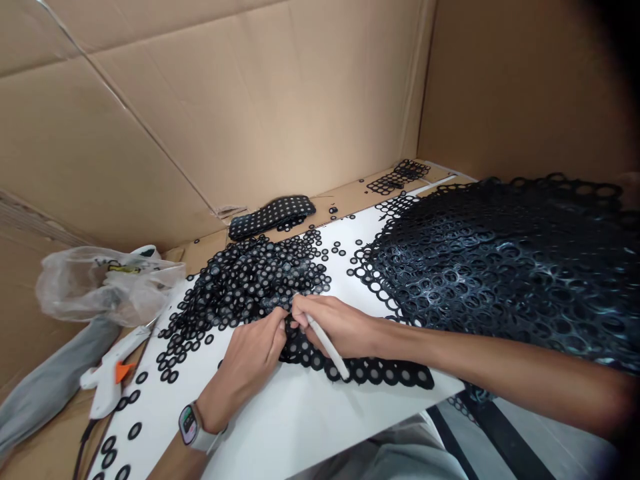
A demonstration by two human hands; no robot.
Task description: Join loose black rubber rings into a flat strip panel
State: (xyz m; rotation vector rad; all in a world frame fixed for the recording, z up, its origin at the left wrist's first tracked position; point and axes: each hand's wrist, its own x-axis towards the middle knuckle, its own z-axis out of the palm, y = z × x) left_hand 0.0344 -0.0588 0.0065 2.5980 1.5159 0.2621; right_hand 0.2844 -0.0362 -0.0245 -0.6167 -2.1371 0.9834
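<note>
My right hand is closed around a slim white pen-like stick, its rear end pointing toward me. My left hand, wearing a watch, is closed with thumb and fingertips pinched at the edge of a black piece of joined discs with grey centres. Both hands' fingertips meet over this piece, and the stick's front end is hidden by the fingers. Just behind them lies a heap of loose black rings with grey centres. More loose rings are scattered left of my left wrist.
A large black mesh of linked rings covers the right side. On the left lie a white glue gun with an orange trigger, a clear plastic bag and a grey sleeve-like cloth. A folded dotted strip lies by the cardboard wall.
</note>
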